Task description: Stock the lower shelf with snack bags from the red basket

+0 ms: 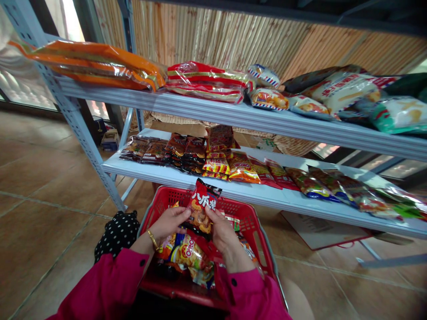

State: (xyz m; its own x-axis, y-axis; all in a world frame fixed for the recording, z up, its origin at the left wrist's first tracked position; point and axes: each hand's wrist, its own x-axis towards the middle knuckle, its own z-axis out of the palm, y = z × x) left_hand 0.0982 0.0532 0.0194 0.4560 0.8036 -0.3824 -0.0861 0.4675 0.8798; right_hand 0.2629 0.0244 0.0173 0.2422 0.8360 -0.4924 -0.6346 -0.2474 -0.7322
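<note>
Between my two hands is a red and black snack bag (201, 205), held upright over the basket. My left hand (169, 223) pinches its left edge, thumb on the front. On the other side my right hand (223, 231) grips the right edge, its thumb also on the front. The red plastic basket (248, 215) stands below, holding several colourful snack bags, among them a yellow and blue one (191, 252). Parts of these bags are hidden under my hands and sleeves.
A blue-grey metal rack (187, 103) rises in front of me. Its lower shelf (151, 172) carries rows of snack bags; large orange bags (100, 66) and red bags (208, 80) lie above. A polka-dot cloth (116, 233) is left of the basket; a flat board (320, 229) lies under the rack.
</note>
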